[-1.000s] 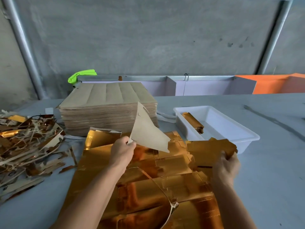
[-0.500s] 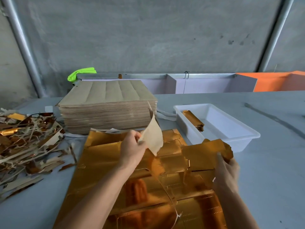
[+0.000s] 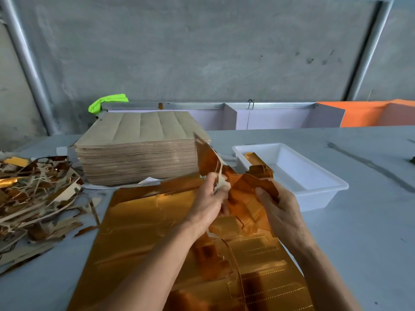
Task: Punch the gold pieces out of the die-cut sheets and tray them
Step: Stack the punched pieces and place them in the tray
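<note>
**Both hands on a gold piece above the sheet**

A tall stack [image 3: 143,149] of brown sheets stands at centre left, behind the work. At the left edge lies a heap of scrap [image 3: 38,194], gold and brown strips tangled together. A white tray [image 3: 323,182] sits right of centre, with a few gold pieces [image 3: 254,160] leaning at its near-left end. Behind the table [image 3: 370,221] run a pale divider [image 3: 269,117], an orange panel [image 3: 377,113] at the right, and a lime-green cloth [image 3: 105,103] above the stack. Grey poles cross the concrete wall at both upper corners.

A gold sheet [image 3: 143,221] lies flat in the lower centre, its lower edge cut off by the frame. Both forearms cross over it and hide much of its middle.

Just above the sheet, at frame centre, the left hand [image 3: 208,198] pinches a pale strip [image 3: 221,176] and an upright gold scrap. The right hand [image 3: 280,205] has its fingers closed on a gold piece [image 3: 249,191], which stands between the two hands in front of the tray's near-left corner. Motion blur smears this area, so the strip may be joined to the piece or separate; I cannot tell. A thin curl of offcut [image 3: 235,261] arcs up from the sheet below the hands.
</note>
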The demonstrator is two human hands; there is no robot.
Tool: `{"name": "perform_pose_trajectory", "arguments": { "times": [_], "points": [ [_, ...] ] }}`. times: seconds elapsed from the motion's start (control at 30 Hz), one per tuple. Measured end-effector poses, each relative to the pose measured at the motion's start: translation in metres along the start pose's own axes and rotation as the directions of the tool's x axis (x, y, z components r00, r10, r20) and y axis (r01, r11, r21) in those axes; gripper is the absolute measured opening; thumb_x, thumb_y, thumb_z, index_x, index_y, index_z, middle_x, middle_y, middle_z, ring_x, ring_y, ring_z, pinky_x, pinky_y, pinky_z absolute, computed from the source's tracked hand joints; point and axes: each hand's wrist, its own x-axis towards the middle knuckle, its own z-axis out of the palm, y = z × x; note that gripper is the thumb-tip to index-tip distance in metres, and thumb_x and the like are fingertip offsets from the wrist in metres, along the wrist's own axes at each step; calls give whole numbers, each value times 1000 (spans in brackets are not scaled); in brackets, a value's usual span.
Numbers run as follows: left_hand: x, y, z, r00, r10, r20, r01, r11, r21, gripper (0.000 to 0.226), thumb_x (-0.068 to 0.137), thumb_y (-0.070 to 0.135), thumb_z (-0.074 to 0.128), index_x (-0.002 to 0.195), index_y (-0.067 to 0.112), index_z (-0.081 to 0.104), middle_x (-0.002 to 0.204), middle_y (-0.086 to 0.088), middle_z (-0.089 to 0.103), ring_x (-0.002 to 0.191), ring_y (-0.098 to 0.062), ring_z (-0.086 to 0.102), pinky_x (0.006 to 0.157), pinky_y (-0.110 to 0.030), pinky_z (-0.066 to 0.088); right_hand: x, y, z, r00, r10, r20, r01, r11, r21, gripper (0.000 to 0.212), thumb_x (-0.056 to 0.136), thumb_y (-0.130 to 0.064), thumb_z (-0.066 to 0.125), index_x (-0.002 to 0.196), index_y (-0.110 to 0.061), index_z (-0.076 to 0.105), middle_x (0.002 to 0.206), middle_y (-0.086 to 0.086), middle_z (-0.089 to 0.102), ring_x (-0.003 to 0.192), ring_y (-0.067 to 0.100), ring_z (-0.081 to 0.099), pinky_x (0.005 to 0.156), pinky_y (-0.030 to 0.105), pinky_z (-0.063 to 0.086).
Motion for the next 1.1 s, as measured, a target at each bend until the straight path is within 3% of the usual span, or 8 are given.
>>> {"name": "perform_pose_trajectory", "arguments": {
  "times": [0.2, 0.3, 0.4, 0.57, 0.7, 0.9, 0.97, 1.1],
  "points": [
    [4, -6, -9, 982, -6, 186, -49, 957, 286, 19, 103, 25, 34, 99, 12, 45, 98, -14, 61, 50, -14, 52, 44, -15, 39, 3, -7, -5, 977, 201, -77, -179, 958, 223, 27, 96, -24, 48, 91, -1, 61, 87, 24, 63, 85, 34, 66, 75, 38, 57],
    [5, -11, -12, 976, -15, 217, -70, 923, 378, 21, 104, 24, 31, 108, 11, 46, 90, -14, 61, 54, -17, 54, 49, -19, 46, 2, -4, -5, 950, 299, -92, -254, 910, 329, 33, 96, -26, 51, 97, 5, 60, 84, 22, 60, 82, 33, 63, 70, 32, 57],
    [5, -16, -12, 984, 1, 177, -80, 895, 439, 16, 104, 23, 32, 96, 19, 46, 81, -3, 57, 65, -14, 55, 58, -24, 48, 0, 4, -2, 919, 358, -167, -285, 893, 347, 29, 95, -35, 52, 95, -9, 63, 84, 15, 68, 81, 28, 68, 64, 39, 59],
    [10, -26, -15, 990, 134, -32, -92, 816, 571, 11, 100, 17, 42, 99, 15, 53, 85, 7, 57, 77, -8, 54, 57, -9, 38, 7, 18, -4, 765, 512, -391, -340, 837, 430, 15, 98, -35, 50, 92, -23, 57, 77, 1, 59, 61, 15, 63, 38, 21, 46],
    [9, -30, -24, 968, 80, -239, 44, 880, 473, 13, 98, 13, 48, 108, 9, 55, 101, -3, 61, 81, -16, 61, 53, -14, 47, 14, 22, -18, 619, 545, -565, -345, 835, 429, 24, 100, -27, 46, 76, -27, 48, 79, 0, 55, 75, 20, 59, 56, 34, 51],
    [2, -20, -12, 923, -42, -383, 140, 963, 232, 10, 99, 13, 45, 103, 20, 51, 92, -5, 66, 54, -10, 64, 41, -12, 44, 10, 26, -16, 675, 542, -500, -306, 823, 479, 3, 99, -24, 50, 96, -24, 51, 86, -8, 56, 78, 14, 56, 72, 36, 48],
    [-2, -14, -10, 907, -97, -409, 159, 980, 120, 7, 99, 16, 47, 100, 19, 53, 87, -4, 66, 51, -12, 65, 40, -17, 46, 9, 25, -18, 705, 539, -461, -314, 820, 478, 17, 95, -18, 56, 109, -22, 46, 91, -8, 55, 85, 19, 58, 79, 40, 50],
    [-7, -3, -11, 899, -66, -433, 145, 978, 151, 6, 97, 19, 52, 93, 21, 56, 83, 0, 65, 55, -14, 67, 43, -19, 49, 5, 23, -23, 740, 517, -430, -309, 829, 466, 24, 92, -15, 61, 107, -24, 45, 91, -4, 57, 83, 24, 61, 68, 41, 55]
  ]
}}
